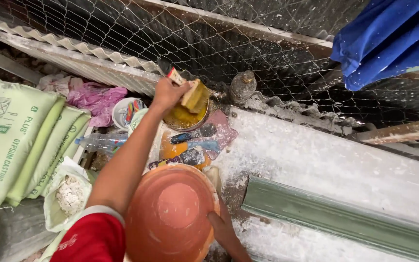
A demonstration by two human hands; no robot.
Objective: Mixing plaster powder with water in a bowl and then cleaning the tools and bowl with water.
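Observation:
My left hand point(167, 94) reaches forward, shut on a wide paintbrush point(193, 95) whose yellowed bristles rest in a small round dish of yellow liquid point(184, 120). Close below me is a large terracotta-orange bowl point(170, 213). My right hand point(222, 229) grips its right rim, fingers curled on the edge. Between the dish and the bowl lie scrapers with blue and orange handles point(195, 145). A long pale-green moulding strip point(335, 218) lies on the white, plaster-dusted work surface point(316, 155) to the right.
Wire mesh point(229, 43) fences the far side, with a dusty glass bottle point(242, 86) against it. Stacked green sacks point(10, 136), an open bag of white lumps point(69, 194), a plastic bottle point(100, 141), a white cup point(126, 112) and pink plastic point(98, 99) crowd the left. Blue cloth point(389, 39) hangs top right.

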